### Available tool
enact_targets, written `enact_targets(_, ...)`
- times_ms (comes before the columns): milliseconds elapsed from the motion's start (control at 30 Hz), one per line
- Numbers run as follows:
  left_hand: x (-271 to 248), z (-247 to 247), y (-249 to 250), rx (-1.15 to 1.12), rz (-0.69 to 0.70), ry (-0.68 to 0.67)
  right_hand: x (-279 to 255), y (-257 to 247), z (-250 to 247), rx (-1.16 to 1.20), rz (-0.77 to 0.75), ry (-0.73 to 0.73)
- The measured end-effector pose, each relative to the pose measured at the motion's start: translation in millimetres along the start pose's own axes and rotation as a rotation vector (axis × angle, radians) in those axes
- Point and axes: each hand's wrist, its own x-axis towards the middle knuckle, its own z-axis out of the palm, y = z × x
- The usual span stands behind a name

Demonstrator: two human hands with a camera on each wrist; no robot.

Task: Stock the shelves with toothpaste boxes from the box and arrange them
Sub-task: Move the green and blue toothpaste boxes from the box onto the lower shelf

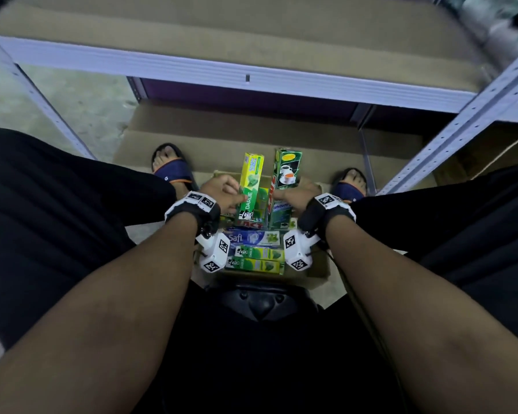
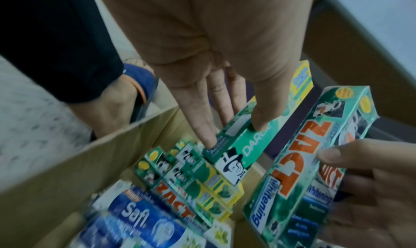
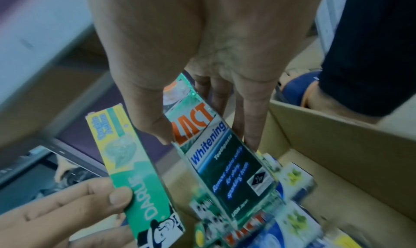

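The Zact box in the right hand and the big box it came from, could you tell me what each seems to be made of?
Zact box: printed paperboard, apparently under a glossy clear wrap; its edges glint and look glassy, so the right hand may meet a slick surface.
Cardboard box: plain brown cardboard, matte, with a raw-cut top edge and no print visible.

Dim indoor light w/ a cool blue-grey cast in all three views; the light source can't be told. Head view: fairly sharp at centre, strong wide-angle bending at edges, so the shelf rail (image 1: 251,76) curves; far corners smeared, soft shadow under it. Both wrist views are grainy & motion-blurred, esp. near the bottom edges; print on the toothpaste boxes (image 2: 157,189) smears. No hard glare.
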Motion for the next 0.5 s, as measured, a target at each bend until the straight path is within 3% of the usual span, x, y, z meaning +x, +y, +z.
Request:
enact_targets(300, -17, -28, 77, 0.022, 0.193, 0.033, -24, -59, -31, 0.113, -0.154, 0.057)
enact_targets(500, -16, -53, 138, 0.035, 0.371, 0.074, -34, -115, -66, 0.049, -0.263, 0.116)
